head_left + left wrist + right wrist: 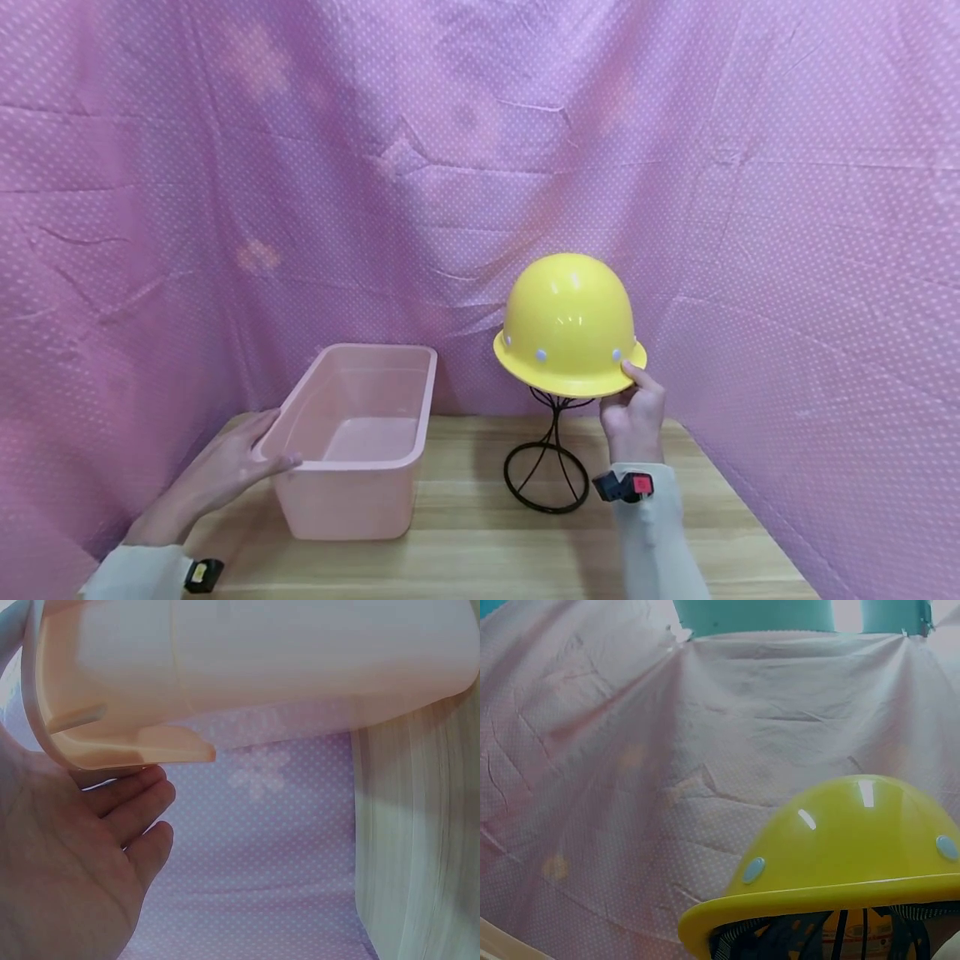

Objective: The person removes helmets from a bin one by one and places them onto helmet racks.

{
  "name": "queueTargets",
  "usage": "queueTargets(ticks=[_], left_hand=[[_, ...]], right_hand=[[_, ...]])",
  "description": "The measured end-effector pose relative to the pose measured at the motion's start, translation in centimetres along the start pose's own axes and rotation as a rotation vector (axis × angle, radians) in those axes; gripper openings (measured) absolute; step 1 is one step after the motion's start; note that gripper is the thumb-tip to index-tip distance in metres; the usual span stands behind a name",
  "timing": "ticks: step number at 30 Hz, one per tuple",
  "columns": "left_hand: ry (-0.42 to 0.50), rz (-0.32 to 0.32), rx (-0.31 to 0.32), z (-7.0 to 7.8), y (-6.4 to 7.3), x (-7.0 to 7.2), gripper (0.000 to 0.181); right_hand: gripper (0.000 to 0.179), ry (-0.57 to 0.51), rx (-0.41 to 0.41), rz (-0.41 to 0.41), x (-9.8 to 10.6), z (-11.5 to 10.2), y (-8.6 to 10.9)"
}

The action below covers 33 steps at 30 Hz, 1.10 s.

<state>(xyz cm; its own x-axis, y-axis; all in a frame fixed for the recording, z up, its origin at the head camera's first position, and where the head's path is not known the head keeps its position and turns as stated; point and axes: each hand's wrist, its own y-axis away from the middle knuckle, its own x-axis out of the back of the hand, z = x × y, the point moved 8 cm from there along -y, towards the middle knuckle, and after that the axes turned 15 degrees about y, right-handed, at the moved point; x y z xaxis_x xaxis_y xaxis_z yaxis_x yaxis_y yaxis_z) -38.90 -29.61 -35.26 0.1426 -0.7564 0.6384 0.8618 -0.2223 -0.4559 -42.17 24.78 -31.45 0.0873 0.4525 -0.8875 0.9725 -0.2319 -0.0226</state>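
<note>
A yellow hard hat (570, 321) with pale round studs is over a black wire stand (555, 446); whether it rests on the stand is hidden under the brim. My right hand (636, 412) pinches its brim at the right, thumb on top and fingers underneath. In the right wrist view the hat's (855, 840) dark inner straps show. My left hand (225, 467) is at the near left corner of a pink plastic bin (352, 504), thumb across the rim. The left wrist view shows the fingers (139, 806) loosely extended beside the bin's rim (34, 697).
The bin and stand are on a wood-grain table (480, 508), with a gap between them. A pink dotted curtain (420, 200) hangs behind and at both sides. Black wrist cameras (204, 575) sit at both sleeves.
</note>
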Motion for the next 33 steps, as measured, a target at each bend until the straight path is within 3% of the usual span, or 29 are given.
queueTargets(ticks=[11, 20, 27, 33], left_hand=[[-0.004, -0.009, 0.014, -0.1, -0.2, 0.1, 0.080], [0.022, -0.010, 0.012, -0.2, -0.3, 0.0, 0.079], [0.006, 0.004, -0.012, -0.2, -0.2, -0.1, 0.078], [-0.004, 0.004, 0.002, -0.4, -0.3, -0.1, 0.080]], right_hand=[[0.062, 0.027, -0.011, 0.033, 2.3, 1.1, 0.1], [0.062, 0.019, -0.011, 0.034, 2.9, 1.6, 0.2], [0.063, 0.091, 0.039, 0.018, 3.8, 1.8, 0.2], [0.051, 0.126, 0.064, -0.017, 3.9, 1.7, 0.4]])
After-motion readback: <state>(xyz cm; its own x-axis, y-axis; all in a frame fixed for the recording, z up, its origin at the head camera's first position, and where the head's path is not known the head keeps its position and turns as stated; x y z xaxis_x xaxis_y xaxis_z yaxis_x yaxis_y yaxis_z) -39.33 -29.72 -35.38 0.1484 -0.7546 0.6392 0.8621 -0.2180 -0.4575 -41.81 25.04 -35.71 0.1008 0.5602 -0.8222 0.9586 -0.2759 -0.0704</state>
